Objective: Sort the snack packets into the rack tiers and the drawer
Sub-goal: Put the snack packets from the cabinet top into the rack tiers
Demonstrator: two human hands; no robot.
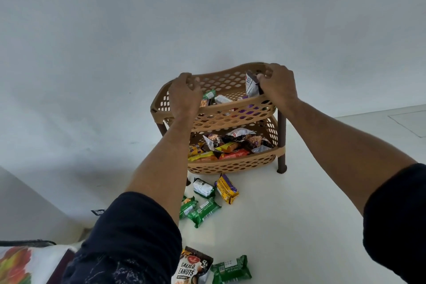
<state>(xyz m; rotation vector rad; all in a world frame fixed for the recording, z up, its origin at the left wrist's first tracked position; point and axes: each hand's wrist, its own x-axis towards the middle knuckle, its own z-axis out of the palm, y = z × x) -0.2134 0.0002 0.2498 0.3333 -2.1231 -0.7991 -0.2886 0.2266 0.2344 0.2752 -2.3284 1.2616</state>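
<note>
Left hand: my left hand (184,94) is draped over the left rim of the rack's top tier (221,112), fingers (192,80) curled over the edge and closed on the rim.
Right hand: my right hand (280,86) sits on the far right corner of the same tier, fingers bent around the rim, just beside a white packet (251,86) standing upright inside; I cannot tell whether they also touch that packet.
Rack: tan perforated rack (232,165) on dark brown legs (281,143), standing on the white table (299,214) against the wall.
Top tier: a few packets, green and white at the left, something purple showing through the holes on the right.
Lower tier: a heap of packets (230,145), yellow, orange, red and dark ones, lying across each other.
Table, near the rack: a white-and-green packet (204,188) and a yellow packet (227,189) just in front of the lower tier; two green packets (202,212) nearer to me.
Table, nearest edge: a salted peanuts packet (193,266) with a green packet (231,270) beside it on the right.
Drawer: not seen from here.
</note>
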